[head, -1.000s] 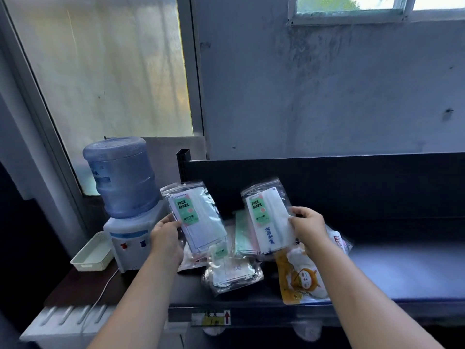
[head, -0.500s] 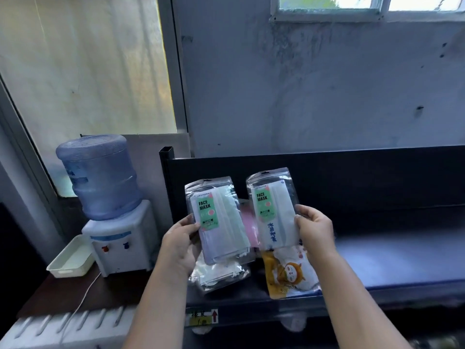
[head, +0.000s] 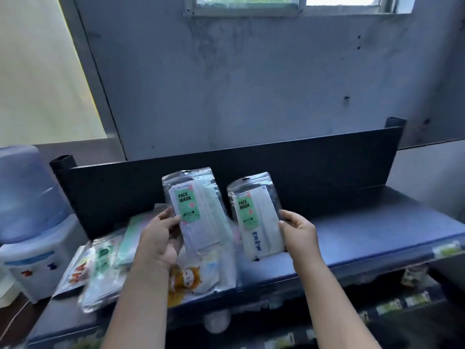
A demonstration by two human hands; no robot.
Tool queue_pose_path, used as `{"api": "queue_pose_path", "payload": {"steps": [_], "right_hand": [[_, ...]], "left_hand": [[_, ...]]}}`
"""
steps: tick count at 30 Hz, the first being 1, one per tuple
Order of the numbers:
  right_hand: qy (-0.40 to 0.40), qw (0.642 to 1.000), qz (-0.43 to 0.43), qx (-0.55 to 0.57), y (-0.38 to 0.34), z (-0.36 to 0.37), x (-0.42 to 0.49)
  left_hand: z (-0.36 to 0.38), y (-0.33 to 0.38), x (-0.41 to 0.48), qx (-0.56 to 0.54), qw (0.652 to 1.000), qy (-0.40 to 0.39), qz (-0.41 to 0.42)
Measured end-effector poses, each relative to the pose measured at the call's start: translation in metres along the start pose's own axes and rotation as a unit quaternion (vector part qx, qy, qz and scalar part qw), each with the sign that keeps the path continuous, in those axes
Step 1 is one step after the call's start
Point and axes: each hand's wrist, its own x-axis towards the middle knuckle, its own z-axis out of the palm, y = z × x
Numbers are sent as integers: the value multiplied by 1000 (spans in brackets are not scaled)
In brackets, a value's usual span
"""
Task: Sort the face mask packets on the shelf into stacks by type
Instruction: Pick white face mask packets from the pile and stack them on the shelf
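Shelf, dark, long, right part bare. Water dispenser stands beside shelf's left end. Loose packet pile lies on shelf's left part, blurred; cartoon-print packet lies at its right edge. Left hand holds green-label face mask packet upright above pile, fingers clamped on its left edge. Right hand holds blue-lettered face mask packet upright, fingers clamped on its right edge. Held packets just beside each other, apart.
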Motion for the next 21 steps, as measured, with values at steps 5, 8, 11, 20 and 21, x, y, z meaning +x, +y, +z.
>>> {"api": "queue_pose_path", "payload": {"steps": [5,8,11,20,21], "right_hand": [[7,1000,-2,-12,-2,-98,47],[10,1000,0,-18,-5,-134,65],[11,1000,11,-11,-9,-160,81],[14,1000,12,5,-27,-205,141],[20,1000,16,0,-26,-210,148]], "left_hand": [[91,-74,-6,-10,1000,-27,-12],[129,-117,-14,14,999,-26,-34],[150,-144,-15,24,999,-4,-49],[223,-184,5,54,996,-22,-70],[230,-188,10,59,995,-25,-72]]}}
